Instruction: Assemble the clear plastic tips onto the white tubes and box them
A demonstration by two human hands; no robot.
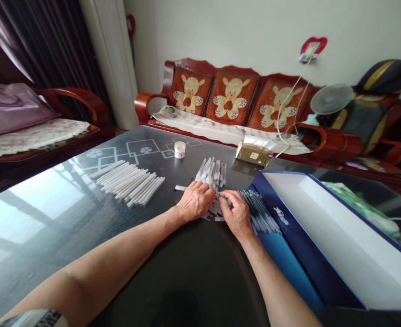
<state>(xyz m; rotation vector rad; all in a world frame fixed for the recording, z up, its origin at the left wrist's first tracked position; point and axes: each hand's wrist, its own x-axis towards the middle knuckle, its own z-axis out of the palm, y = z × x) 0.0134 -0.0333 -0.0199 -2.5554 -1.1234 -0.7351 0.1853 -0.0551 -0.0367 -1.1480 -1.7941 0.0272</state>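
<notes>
My left hand [197,200] lies at the near end of a pile of translucent white pen-like tubes [214,170], its fingers curled down. Close beside it, my right hand [237,213] has its thumb and fingers pinched together. Whatever lies between the fingertips of either hand is too small or hidden to make out. Small pale pieces [215,209] are scattered on the table between the hands. To the right of my right hand, many slim, dark-tinted clear sticks [259,211] rest in a bundle on a blue panel. One white stick with a dark end [180,188] lies left of my left hand.
A row of thick white sticks [128,181] lies on the dark glossy table [125,268] at left. A small round tub [180,150] and a tissue pack [254,152] stand farther back. A large open blue box [333,231] occupies the right side. Behind is a wooden sofa [149,104].
</notes>
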